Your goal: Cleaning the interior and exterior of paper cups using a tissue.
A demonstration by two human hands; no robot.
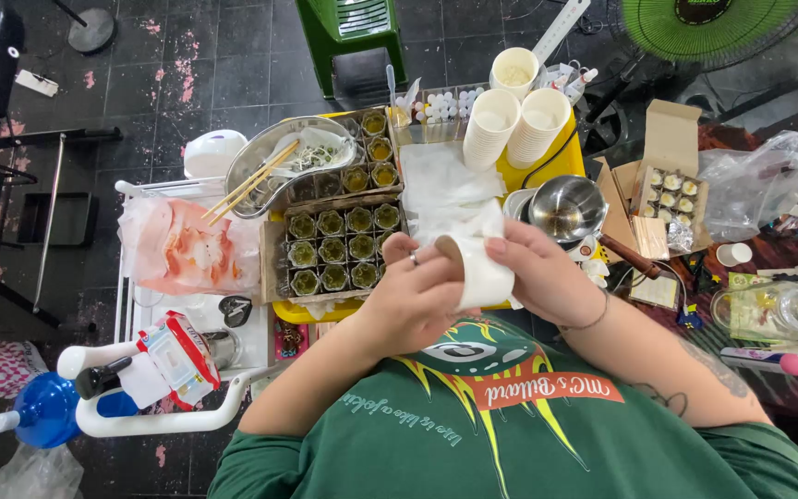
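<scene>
Green T-shirt (510, 434) with a yellow sunburst print fills the foreground, worn by a person bent over a crowded tabletop (547, 162) covered in yellow. Both hands meet just above the chest: the left hand (415, 300), a ring on one finger, curls its fingers around a white paper cup (473, 268) lying on its side, and the right hand (547, 275) closes on the same cup from the other side, thumb pressed along its wall. A sheet of white tissue (445, 189) spreads directly beyond the cup. To the left, a cardboard tray (339, 248) holds rows of small cups of green liquid, with a steel kidney dish (279, 164) and wooden chopsticks (249, 180) past it. Stacks of paper cups (514, 120) lie near the far edge, beside a steel bowl (565, 208). An open carton (671, 180) of small foil-wrapped items sits to the right. A plastic bag (187, 245) of orange-tinted contents rests on a white cart at left, above a blue bottle (46, 411).
</scene>
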